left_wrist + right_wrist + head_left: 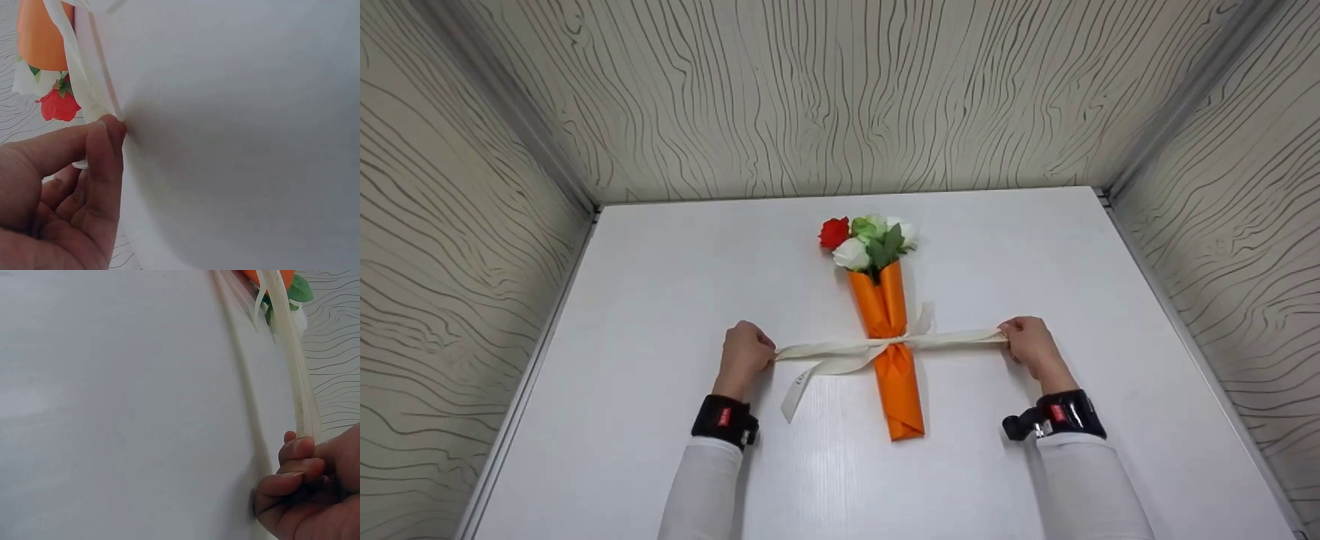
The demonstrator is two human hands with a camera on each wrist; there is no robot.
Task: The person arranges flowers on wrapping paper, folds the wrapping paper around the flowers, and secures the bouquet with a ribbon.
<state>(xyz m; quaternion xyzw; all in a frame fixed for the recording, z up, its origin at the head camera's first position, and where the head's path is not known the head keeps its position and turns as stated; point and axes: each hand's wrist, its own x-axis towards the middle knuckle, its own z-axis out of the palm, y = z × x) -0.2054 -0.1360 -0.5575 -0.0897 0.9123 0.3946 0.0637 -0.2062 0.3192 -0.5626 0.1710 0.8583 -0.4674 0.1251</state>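
A bouquet wrapped in orange paper (pixel 901 401) lies mid-table, its blooms toward the back wall. Around its narrowed waist a cream ribbon (pixel 825 349) is knotted. My left hand (pixel 746 354) pinches the ribbon between thumb and fingertip to the left of the bouquet. On the other side, my right hand (pixel 1031 345) grips it with curled fingers. Between the two hands the ribbon runs nearly straight through the knot. One loose tail (pixel 797 394) with printed letters hangs to the lower left; another tail (pixel 925 316) points up and right.
The flowers include a red rose (pixel 834 233), a white rose (pixel 852 255) and green leaves (pixel 889 244). They lie on a white table (pixel 660 285), with wood-patterned walls (pixel 825 97) at the back and both sides. Each wrist wears a black camera strap (pixel 725 420).
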